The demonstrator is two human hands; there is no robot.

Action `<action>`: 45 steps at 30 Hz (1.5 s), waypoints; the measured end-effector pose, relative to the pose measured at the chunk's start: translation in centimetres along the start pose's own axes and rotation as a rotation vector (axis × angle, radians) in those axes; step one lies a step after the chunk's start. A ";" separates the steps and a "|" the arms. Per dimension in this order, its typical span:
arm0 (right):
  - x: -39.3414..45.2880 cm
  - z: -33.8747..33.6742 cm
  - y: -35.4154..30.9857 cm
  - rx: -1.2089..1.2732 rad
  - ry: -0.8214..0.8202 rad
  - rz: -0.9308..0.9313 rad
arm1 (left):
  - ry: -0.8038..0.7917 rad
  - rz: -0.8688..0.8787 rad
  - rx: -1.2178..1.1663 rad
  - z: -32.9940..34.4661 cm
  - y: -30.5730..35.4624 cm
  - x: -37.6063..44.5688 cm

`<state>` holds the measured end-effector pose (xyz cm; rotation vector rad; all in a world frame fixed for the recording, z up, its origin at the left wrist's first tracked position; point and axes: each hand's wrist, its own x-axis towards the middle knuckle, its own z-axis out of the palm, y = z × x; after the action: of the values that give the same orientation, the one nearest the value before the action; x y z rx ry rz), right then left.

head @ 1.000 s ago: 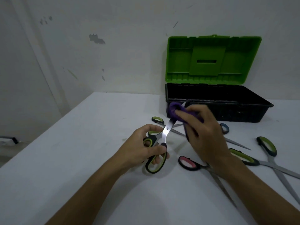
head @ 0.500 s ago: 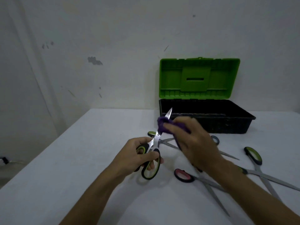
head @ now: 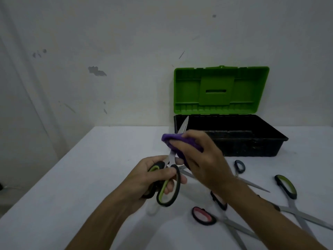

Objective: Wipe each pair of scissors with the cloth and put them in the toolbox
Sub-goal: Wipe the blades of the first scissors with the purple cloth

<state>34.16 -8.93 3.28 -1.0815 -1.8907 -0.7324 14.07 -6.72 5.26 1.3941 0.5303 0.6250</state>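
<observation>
My left hand grips the black-and-green handles of a pair of scissors, blades pointing up and away. My right hand pinches a purple cloth around the middle of the blades; the blade tip sticks out above the cloth. Behind stands the toolbox, a black tray with its green lid propped open against the wall. Its inside looks dark; I cannot tell what lies in it.
Several more scissors lie on the white table to the right: a red-handled pair, a dark blue-handled pair, and green-handled ones. The table's left edge runs diagonally beside a wall.
The held scissors rose and tilted more upright. The cloth slid from the blade tips down toward the middle, so the tip now shows. The view lifted.
</observation>
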 end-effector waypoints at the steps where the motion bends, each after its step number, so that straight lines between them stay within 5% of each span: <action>1: 0.4 0.2 1.0 -0.015 -0.006 0.042 | -0.010 -0.016 0.024 0.0 0.2 0.4; 3: 1.3 -0.1 3.4 -0.032 -0.010 0.207 | 0.006 -0.047 0.197 -0.2 0.4 0.8; 5: 1.8 -0.8 5.4 -0.016 -0.010 0.372 | 0.178 -0.002 0.682 -0.5 0.2 1.9; 7: 2.1 -1.7 6.3 -0.036 0.026 0.439 | 0.448 0.184 1.151 -1.1 0.0 3.4; 9: 2.5 -2.4 5.9 -0.045 0.041 0.417 | 0.592 0.376 1.342 -1.5 0.3 5.4; 15: 3.7 -0.3 2.6 -0.092 -0.037 0.309 | 0.522 0.570 1.762 -0.4 0.8 10.7; 22: 1.6 2.3 6.0 -0.198 -0.317 0.507 | 0.525 0.515 1.830 -1.1 -1.2 12.9; 29: 1.0 -1.1 12.2 -0.236 -0.252 0.747 | 0.420 0.492 1.823 -3.2 -1.4 15.8; 39: 1.6 -2.7 13.8 -0.142 -0.276 0.762 | 0.056 -0.082 1.862 0.2 -0.1 28.7; 45: 1.0 -3.4 14.5 -0.123 -0.300 0.799 | -0.097 -0.339 1.635 1.9 -2.8 33.2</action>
<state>47.88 -4.54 7.10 -1.9358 -1.4452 -0.2281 39.95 14.35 3.35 2.7055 1.2877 -0.3492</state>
